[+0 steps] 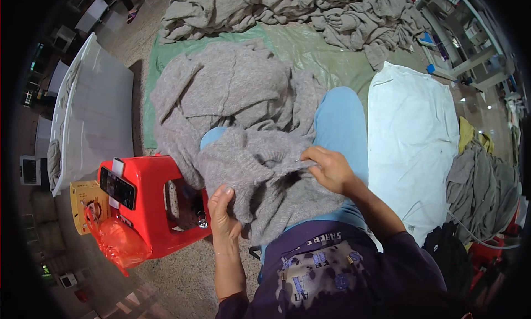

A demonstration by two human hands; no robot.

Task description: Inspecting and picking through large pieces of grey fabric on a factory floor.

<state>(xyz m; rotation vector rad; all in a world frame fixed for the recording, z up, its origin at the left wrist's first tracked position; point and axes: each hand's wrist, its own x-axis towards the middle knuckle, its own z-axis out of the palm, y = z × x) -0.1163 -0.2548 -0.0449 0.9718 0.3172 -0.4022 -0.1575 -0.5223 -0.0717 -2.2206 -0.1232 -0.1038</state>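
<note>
A grey knitted sweater (282,194) lies across my lap, with a ribbed band showing near its middle and a dark fold below. My right hand (330,168) pinches the knit at its right side and holds it slightly raised. At the left edge of the sweater, my left hand (224,213) is closed on the fabric, its thumb and fingertips partly hidden by the cloth. Just beyond my knees lies a heap of the same grey knitwear (232,89), partly on a green sheet (296,48).
A red plastic stool (160,175) at my left carries a phone (117,187) and a red plastic bag (123,239). Past it stands a white bin (102,106). A white cloth-like cover (412,153) lies at my right, beside more grey garments (481,183). Another knit pile (249,6) lies farther off.
</note>
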